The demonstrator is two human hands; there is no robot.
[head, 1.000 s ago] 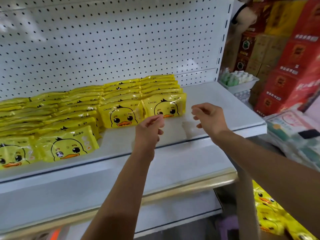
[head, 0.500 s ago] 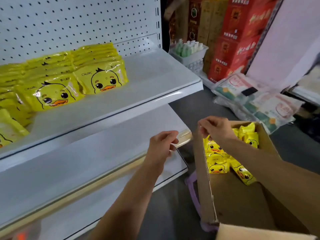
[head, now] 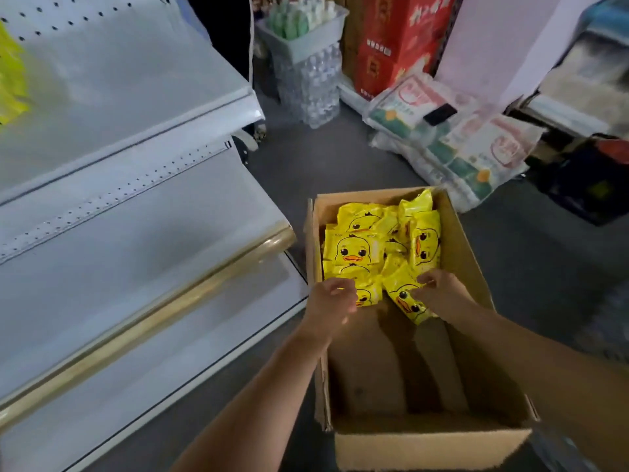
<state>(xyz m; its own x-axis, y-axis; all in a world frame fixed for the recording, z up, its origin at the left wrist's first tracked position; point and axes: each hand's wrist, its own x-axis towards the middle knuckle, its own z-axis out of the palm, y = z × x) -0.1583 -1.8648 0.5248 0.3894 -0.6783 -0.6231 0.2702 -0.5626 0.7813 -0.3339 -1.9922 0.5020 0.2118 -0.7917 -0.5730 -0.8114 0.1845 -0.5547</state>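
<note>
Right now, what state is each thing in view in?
Cardboard box, open, packs only at its far end.
Duck packs, loosely piled, some on edge.
Nearest duck pack, tilted, gripped at its top edge.
Right hand, fingers curled on that pack.
Left hand, curled over the pile, hold unclear.

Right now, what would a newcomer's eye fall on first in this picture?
The bright yellow duck packets, piled at the far end of the open cardboard box on the floor. The left hand reaches into them beside the right hand, which seems to pinch one. White shelves fill the left side.
</note>
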